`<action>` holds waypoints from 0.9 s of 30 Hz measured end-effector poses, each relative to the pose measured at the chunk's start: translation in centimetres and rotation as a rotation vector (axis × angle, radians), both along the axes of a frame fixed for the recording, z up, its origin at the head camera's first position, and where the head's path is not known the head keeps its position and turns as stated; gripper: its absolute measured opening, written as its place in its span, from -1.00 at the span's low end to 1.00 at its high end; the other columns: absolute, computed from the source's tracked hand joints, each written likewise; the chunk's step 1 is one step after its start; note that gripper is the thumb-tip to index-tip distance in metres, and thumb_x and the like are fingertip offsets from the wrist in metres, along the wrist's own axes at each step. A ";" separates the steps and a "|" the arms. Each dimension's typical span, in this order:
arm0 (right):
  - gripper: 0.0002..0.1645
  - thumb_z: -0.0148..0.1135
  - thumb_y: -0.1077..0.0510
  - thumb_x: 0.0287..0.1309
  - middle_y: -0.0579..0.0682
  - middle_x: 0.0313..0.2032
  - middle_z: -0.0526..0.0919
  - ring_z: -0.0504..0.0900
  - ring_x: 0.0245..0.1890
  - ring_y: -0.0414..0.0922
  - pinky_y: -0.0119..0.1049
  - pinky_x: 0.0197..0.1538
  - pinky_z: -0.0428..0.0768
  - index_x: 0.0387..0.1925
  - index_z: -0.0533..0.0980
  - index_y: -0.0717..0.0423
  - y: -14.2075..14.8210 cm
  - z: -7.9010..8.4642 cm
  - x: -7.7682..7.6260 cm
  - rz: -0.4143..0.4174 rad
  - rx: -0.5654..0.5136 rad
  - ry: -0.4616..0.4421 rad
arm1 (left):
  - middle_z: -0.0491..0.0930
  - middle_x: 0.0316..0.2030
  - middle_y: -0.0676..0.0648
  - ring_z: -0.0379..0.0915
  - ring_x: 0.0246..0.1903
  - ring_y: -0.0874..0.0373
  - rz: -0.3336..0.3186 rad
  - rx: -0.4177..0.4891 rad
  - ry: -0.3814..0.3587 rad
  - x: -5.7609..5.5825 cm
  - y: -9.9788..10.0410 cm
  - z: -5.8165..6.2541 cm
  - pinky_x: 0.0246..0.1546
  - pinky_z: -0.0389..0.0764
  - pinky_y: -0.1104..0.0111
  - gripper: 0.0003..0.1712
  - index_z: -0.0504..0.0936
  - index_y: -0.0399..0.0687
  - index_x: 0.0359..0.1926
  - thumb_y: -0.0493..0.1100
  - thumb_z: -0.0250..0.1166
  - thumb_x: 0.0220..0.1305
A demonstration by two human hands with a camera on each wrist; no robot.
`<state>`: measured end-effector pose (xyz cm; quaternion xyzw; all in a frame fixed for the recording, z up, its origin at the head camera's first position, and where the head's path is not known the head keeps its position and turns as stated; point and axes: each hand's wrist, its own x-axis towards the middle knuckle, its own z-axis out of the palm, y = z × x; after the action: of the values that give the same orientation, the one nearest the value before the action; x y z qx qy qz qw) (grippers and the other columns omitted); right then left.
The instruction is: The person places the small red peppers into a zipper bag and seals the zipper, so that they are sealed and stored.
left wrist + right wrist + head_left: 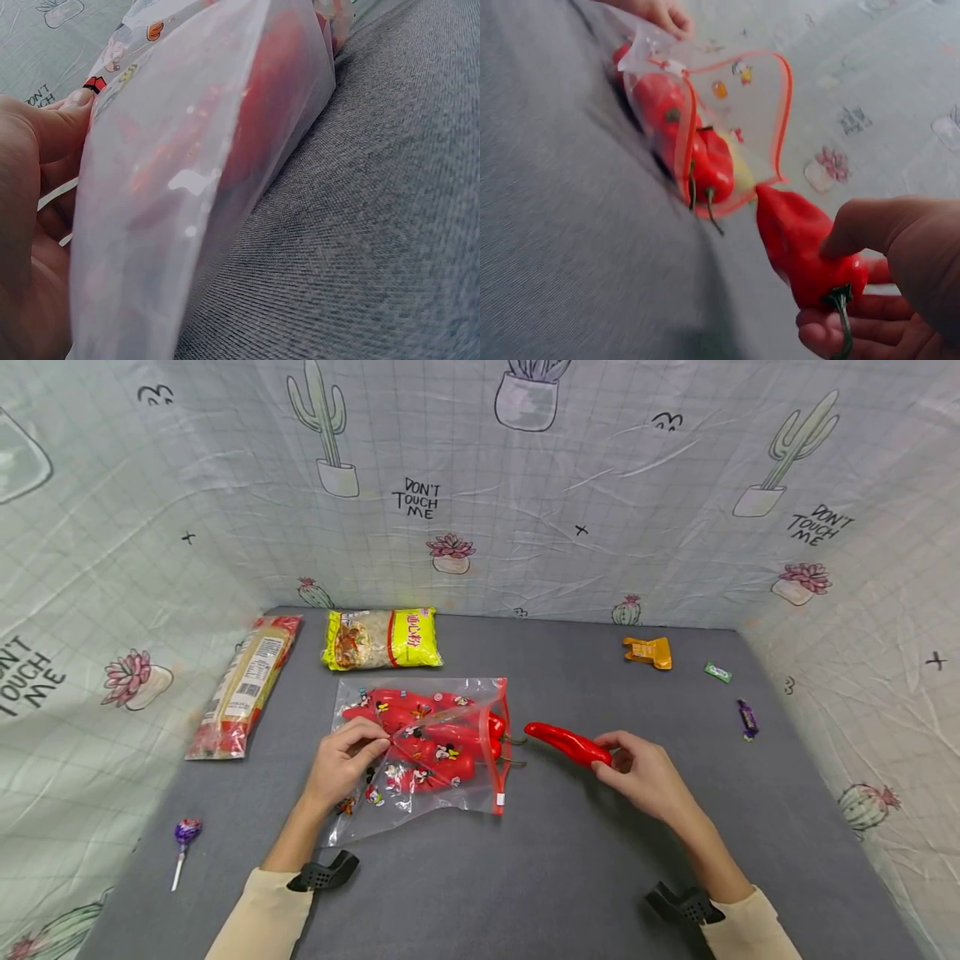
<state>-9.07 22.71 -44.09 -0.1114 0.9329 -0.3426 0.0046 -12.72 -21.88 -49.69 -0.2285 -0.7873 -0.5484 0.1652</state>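
A clear zip bag (420,806) with cartoon prints and a red zip edge lies on the grey table, its mouth facing right. Several red peppers (442,735) are inside, and a couple of green stems poke out past the mouth. My left hand (341,764) pinches the bag's upper film between thumb and fingers. In the right wrist view the mouth gapes. By its stem end, my right hand (637,772) holds another red pepper (566,743), its tip just right of the bag's mouth. That pepper's green stem shows in the right wrist view.
Behind the bag lies a yellow food packet (382,639); a long noodle packet (246,689) is at left. A lollipop (186,835) rests front left. At the right are an orange wrapped snack (648,652), a small green packet (717,672) and a purple candy (747,720). Printed cloth walls surround the table.
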 end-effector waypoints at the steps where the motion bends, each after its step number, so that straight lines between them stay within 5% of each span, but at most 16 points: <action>1: -0.69 0.31 0.13 0.08 -0.08 -0.33 0.63 0.54 -0.45 -0.21 -0.44 -0.41 0.54 -0.10 0.53 -0.01 -0.4 0.2 -0.2 0.026 -0.010 0.013 | 0.60 -0.33 0.00 0.49 -0.33 0.29 0.000 0.000 -0.002 0.0 0.0 0.0 -0.34 0.53 0.57 -0.84 0.67 -0.01 -0.32 -0.37 0.31 0.12; 12: -0.68 0.33 0.10 0.06 -0.23 -0.24 0.61 0.51 -0.37 -0.24 -0.44 -0.32 0.53 -0.08 0.58 -0.10 -4.4 1.0 -2.2 0.299 0.034 0.095 | 0.61 -0.34 -0.06 0.49 -0.35 0.26 -0.008 0.010 0.019 0.0 0.0 -0.1 -0.36 0.52 0.58 -0.79 0.67 -0.06 -0.33 -0.44 0.31 0.08; 19: -0.70 0.34 0.12 0.05 -0.20 -0.21 0.59 0.48 -0.37 -0.20 -0.43 -0.37 0.48 -0.11 0.61 -0.10 -4.8 2.0 -2.8 0.295 0.034 0.150 | 0.61 -0.33 -0.01 0.50 -0.33 0.28 -0.005 0.005 0.022 0.0 0.2 0.1 -0.33 0.53 0.57 -0.83 0.67 -0.01 -0.32 -0.37 0.31 0.12; 27: -0.70 0.31 0.13 0.08 -0.20 -0.18 0.60 0.54 -0.29 -0.15 -0.30 -0.29 0.58 -0.10 0.60 -0.09 -5.6 1.9 -3.0 0.378 0.033 0.056 | 0.61 -0.34 -0.02 0.49 -0.37 0.29 0.001 0.001 0.037 0.0 0.1 0.1 -0.36 0.52 0.57 -0.82 0.67 -0.03 -0.32 -0.39 0.32 0.11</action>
<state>-12.09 17.12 -42.23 -0.2939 0.9007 -0.3169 0.0447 -12.71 -21.83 -49.55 -0.2382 -0.7840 -0.5443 0.1799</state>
